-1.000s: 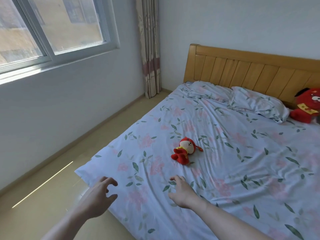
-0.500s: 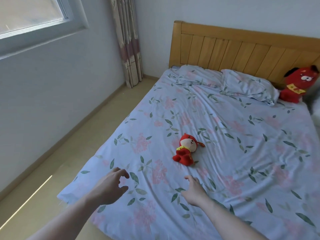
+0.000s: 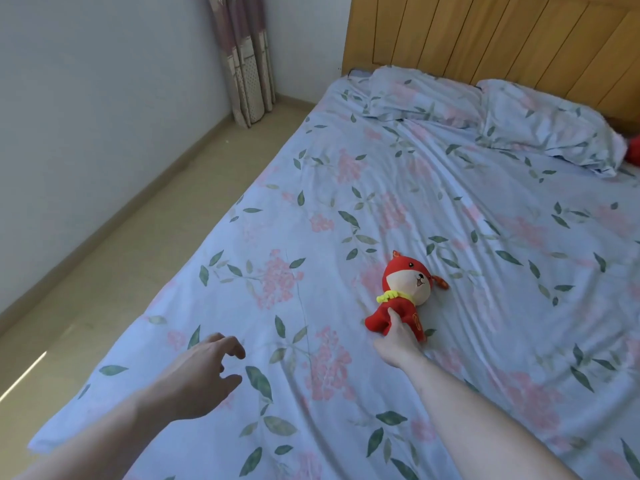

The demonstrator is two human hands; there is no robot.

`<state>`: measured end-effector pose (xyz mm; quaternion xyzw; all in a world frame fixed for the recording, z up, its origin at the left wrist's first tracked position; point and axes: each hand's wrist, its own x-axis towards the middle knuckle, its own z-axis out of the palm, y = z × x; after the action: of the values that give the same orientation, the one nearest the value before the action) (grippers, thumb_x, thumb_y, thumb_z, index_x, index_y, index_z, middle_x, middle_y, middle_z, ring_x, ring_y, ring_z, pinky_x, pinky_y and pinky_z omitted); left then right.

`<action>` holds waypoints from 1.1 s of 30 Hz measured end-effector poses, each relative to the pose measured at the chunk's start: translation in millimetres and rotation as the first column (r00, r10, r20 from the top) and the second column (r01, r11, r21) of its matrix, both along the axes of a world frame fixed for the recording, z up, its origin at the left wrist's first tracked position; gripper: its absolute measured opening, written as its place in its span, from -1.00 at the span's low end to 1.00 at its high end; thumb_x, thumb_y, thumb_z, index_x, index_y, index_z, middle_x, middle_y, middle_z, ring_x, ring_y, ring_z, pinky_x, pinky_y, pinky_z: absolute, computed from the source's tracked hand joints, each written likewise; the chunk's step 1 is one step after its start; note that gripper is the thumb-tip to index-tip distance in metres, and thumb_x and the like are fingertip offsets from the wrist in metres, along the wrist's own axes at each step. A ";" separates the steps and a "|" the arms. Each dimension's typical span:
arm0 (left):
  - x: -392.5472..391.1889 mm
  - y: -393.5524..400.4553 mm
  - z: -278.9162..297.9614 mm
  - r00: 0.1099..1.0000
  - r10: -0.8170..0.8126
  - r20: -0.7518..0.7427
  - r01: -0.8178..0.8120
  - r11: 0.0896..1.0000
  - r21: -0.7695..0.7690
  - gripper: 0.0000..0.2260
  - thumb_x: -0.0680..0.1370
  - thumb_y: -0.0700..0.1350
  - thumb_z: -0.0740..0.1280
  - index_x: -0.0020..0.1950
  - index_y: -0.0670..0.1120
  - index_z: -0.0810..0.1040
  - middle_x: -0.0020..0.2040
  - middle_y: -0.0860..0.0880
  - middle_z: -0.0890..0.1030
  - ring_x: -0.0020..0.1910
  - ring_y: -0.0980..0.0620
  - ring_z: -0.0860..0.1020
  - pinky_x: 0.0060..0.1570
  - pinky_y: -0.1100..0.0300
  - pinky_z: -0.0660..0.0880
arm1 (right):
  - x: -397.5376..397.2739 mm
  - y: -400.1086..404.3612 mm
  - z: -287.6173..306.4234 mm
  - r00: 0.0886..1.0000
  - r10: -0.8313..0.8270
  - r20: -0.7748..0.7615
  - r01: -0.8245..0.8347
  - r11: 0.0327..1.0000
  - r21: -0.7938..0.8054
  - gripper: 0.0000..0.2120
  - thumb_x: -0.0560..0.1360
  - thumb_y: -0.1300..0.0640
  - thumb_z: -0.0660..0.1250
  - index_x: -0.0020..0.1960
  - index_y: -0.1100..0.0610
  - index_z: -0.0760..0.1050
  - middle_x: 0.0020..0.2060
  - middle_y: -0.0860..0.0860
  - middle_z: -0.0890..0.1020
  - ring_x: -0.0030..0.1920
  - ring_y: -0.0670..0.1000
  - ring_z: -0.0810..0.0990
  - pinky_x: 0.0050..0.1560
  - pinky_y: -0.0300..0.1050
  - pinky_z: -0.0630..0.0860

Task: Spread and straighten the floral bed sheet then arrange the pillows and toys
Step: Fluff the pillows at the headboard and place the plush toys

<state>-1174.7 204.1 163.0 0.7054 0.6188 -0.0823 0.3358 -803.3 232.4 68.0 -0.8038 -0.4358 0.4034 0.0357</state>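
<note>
Right hand (image 3: pixel 398 336) grips red plush toy (image 3: pixel 405 296); left hand (image 3: pixel 199 375) hovers slack near sheet edge (image 3: pixel 104 386).

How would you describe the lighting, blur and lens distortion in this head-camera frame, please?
Head view: soft, even daylight with no harsh shadows on the floral sheet; one bright sun streak on the floor; wide-angle bending tilts the headboard and the wall line; the left hand is slightly motion-blurred; the small red plush toy and the right hand gripping it look fairly sharp.
</note>
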 end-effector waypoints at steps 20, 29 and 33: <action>-62.4 4.2 24.9 0.992 0.123 0.036 -0.121 0.991 -0.062 -0.80 0.48 0.12 0.47 -0.03 0.30 0.47 0.08 0.24 0.52 -0.14 0.33 0.59 -0.07 0.42 0.49 | -49.7 -2.6 35.2 0.890 -0.371 -0.264 0.435 0.866 0.248 -0.91 0.48 0.02 0.42 -0.17 -0.15 0.57 -0.30 -0.05 0.70 -0.21 0.01 0.69 -0.10 -0.03 0.60; -161.2 -46.4 123.8 0.888 0.406 0.215 -0.388 0.914 -0.122 -0.83 0.56 0.02 0.40 0.13 0.16 0.55 0.19 0.20 0.52 -0.06 0.25 0.63 -0.19 0.27 0.58 | -244.5 -77.2 158.4 0.831 -0.206 -0.516 0.335 0.927 0.168 -0.82 0.54 0.13 0.33 -0.19 -0.09 0.56 -0.38 -0.07 0.61 -0.32 -0.09 0.60 -0.21 0.01 0.59; -245.5 -76.3 151.6 0.727 0.609 0.319 -0.570 0.793 -0.215 -0.81 0.56 0.06 0.43 0.16 0.12 0.58 0.18 0.15 0.60 -0.01 0.15 0.65 -0.08 0.19 0.61 | -354.1 -94.2 202.2 0.837 -0.011 -0.547 0.186 0.946 0.267 -0.93 0.45 0.01 0.31 -0.11 -0.11 0.56 -0.30 -0.07 0.64 -0.27 -0.06 0.60 -0.15 0.07 0.61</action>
<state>-1420.2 127.7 314.6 0.4563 0.7302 0.1322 0.4910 -1157.4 138.2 270.2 -0.6638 -0.4232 0.5371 0.3030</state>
